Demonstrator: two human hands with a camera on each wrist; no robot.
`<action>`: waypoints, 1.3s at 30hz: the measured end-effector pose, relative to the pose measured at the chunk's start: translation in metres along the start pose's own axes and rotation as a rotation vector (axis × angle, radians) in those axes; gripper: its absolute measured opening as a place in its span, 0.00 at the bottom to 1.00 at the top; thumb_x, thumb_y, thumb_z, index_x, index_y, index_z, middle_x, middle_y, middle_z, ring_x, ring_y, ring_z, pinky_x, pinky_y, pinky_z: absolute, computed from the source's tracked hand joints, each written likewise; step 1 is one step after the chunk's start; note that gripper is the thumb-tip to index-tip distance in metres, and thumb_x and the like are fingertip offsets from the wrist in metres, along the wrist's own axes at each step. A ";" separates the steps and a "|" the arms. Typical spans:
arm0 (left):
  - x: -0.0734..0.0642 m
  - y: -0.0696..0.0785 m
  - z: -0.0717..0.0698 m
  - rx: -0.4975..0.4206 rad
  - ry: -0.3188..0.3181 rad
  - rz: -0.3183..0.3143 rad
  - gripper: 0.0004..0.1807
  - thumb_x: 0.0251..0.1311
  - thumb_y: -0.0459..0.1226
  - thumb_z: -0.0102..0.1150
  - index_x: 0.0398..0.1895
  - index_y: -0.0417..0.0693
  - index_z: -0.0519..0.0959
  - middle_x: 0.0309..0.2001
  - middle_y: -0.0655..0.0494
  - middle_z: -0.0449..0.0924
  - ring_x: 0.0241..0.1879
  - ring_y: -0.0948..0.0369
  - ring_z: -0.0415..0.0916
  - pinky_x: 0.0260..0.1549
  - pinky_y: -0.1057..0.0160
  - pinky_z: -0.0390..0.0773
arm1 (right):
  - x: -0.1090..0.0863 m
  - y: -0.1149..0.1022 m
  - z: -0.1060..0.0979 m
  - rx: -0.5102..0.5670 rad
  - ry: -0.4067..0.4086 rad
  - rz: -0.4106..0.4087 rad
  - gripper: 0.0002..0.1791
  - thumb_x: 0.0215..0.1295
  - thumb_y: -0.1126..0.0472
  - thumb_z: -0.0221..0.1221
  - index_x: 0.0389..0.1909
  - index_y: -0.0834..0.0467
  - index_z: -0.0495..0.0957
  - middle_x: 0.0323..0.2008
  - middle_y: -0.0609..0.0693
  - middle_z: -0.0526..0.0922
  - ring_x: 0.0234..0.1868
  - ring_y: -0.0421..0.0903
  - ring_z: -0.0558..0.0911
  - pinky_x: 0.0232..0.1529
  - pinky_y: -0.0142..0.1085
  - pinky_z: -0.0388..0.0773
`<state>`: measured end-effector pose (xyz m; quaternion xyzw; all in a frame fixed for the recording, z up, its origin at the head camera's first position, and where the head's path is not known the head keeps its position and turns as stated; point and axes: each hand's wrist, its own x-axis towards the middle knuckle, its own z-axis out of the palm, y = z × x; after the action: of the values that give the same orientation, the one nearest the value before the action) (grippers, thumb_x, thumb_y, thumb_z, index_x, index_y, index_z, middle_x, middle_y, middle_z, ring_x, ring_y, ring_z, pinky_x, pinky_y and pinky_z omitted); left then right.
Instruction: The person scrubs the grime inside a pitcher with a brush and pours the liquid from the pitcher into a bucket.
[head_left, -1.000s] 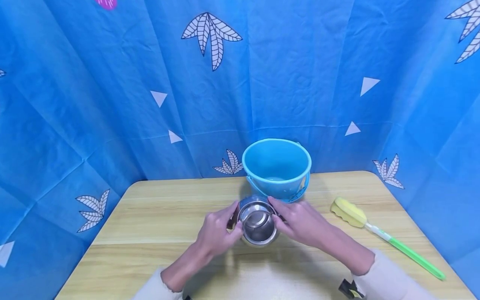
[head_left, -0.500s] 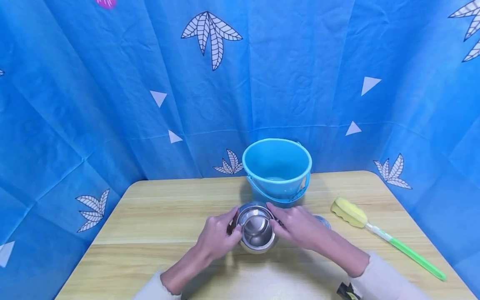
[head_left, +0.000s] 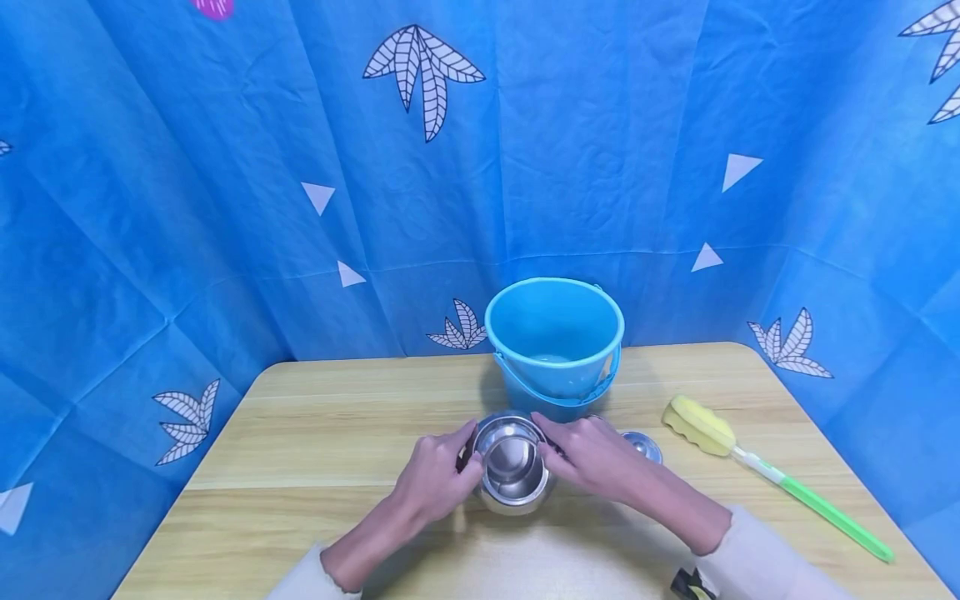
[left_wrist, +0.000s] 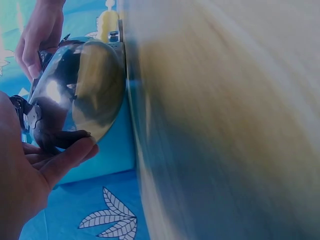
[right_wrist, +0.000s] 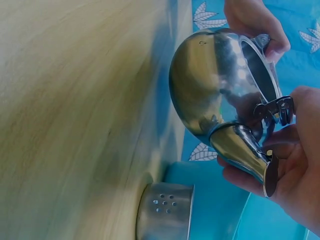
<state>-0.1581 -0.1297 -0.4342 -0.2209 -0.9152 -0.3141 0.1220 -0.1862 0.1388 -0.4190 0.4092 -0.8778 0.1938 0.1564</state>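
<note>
A stainless steel teapot [head_left: 513, 503], its top uncovered and its shiny inside showing, is held between both hands close over the table. My left hand [head_left: 435, 471] pinches a dark curved piece [left_wrist: 65, 139] on its left side. On the other side, my right hand [head_left: 596, 454] grips beside the spout [right_wrist: 240, 150], with fingers curled behind it. A folding wire handle [right_wrist: 275, 109] is hinged at the rim. Partly behind the right forearm lies a round metal lid [head_left: 643, 448]. A perforated metal strainer [right_wrist: 165, 215] stands near the spout in the right wrist view.
Behind the teapot stands a light blue bucket [head_left: 558, 390], its handle hanging at the front. A yellow sponge brush [head_left: 701, 425] with a green handle lies at the right. Blue patterned cloth [head_left: 405, 208] surrounds the wooden table [head_left: 322, 442] at back and sides.
The teapot has moved slightly toward me, away from the bucket, with both hands keeping hold. The round lid has come into view from behind the right hand.
</note>
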 end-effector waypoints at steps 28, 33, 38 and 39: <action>0.009 -0.006 0.009 0.078 -0.046 -0.060 0.23 0.74 0.35 0.44 0.61 0.29 0.78 0.14 0.64 0.64 0.12 0.72 0.52 0.10 0.70 0.58 | 0.007 -0.002 0.003 0.181 -0.203 0.290 0.33 0.79 0.41 0.49 0.69 0.63 0.75 0.13 0.36 0.66 0.13 0.31 0.65 0.28 0.30 0.71; 0.010 -0.007 0.007 0.041 -0.074 -0.103 0.21 0.76 0.37 0.43 0.57 0.34 0.82 0.16 0.64 0.63 0.14 0.71 0.54 0.12 0.69 0.60 | 0.005 -0.002 0.000 0.229 -0.248 0.271 0.34 0.80 0.42 0.47 0.71 0.65 0.71 0.14 0.36 0.65 0.14 0.31 0.65 0.28 0.30 0.72; 0.011 -0.007 0.006 -0.028 -0.115 -0.190 0.26 0.80 0.43 0.41 0.68 0.35 0.75 0.21 0.54 0.76 0.16 0.67 0.55 0.15 0.67 0.63 | 0.005 0.000 -0.001 0.258 -0.280 0.271 0.35 0.81 0.43 0.47 0.73 0.67 0.68 0.14 0.36 0.63 0.13 0.32 0.61 0.27 0.31 0.71; 0.011 -0.007 0.006 -0.041 -0.126 -0.201 0.27 0.81 0.45 0.40 0.69 0.35 0.74 0.22 0.53 0.77 0.16 0.67 0.56 0.16 0.66 0.64 | 0.005 0.001 -0.001 0.255 -0.284 0.270 0.35 0.81 0.43 0.46 0.73 0.67 0.68 0.14 0.36 0.63 0.14 0.32 0.62 0.29 0.31 0.72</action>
<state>-0.1721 -0.1276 -0.4383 -0.1496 -0.9320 -0.3289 0.0277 -0.1900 0.1364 -0.4163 0.3277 -0.9062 0.2628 -0.0490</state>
